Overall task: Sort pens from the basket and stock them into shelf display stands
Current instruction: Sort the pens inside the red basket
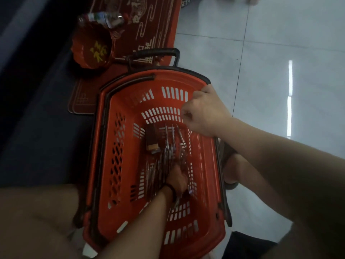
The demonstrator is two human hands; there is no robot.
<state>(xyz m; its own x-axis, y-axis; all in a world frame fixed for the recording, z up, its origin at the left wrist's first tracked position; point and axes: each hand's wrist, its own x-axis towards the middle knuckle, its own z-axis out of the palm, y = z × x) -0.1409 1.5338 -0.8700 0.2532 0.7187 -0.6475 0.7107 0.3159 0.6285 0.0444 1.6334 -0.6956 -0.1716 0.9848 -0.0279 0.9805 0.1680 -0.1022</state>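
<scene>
A red plastic shopping basket point(115, 150) with slotted walls stands on the floor below me. Several grey pens point(170, 144) lie in a heap on its bottom, beside a small dark box point(152, 141). My left hand point(176, 178) reaches down into the basket and is closed around a bunch of the pens. My right hand point(203, 111) rests on the basket's far right rim, fingers curled over the edge. No shelf display stand is in view.
A red mat with gold patterns point(149, 28) lies beyond the basket, with a red bowl point(93, 47) and a plastic bottle point(102, 18) on it. Pale glossy floor tiles point(270, 62) spread to the right. My knees frame the basket.
</scene>
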